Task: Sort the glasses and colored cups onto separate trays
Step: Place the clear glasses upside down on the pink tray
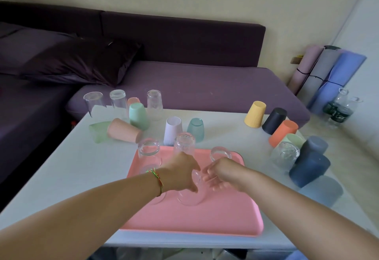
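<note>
Head view: your left hand (180, 174) grips an upturned clear glass (191, 194) at the middle of the pink tray (215, 214). Your right hand (222, 174), fingers loose, holds nothing just right of it. Three other glasses (149, 151) line the tray's far edge; colored cups (255, 114) sit farther off.

The tray (205, 218) lies on the near middle of the counter (71, 167). On its far edge stand the left glass (149, 153), the middle glass (184, 143) and the right glass (220, 154). The centre glass (191, 196) stands nearer, between the left hand (180, 174) and the right hand (222, 174). A cluster of cups and glasses (139, 116) fills the far left corner. A row of cups (274, 121) lines the right edge. The sofa (205, 87) lies behind.
</note>
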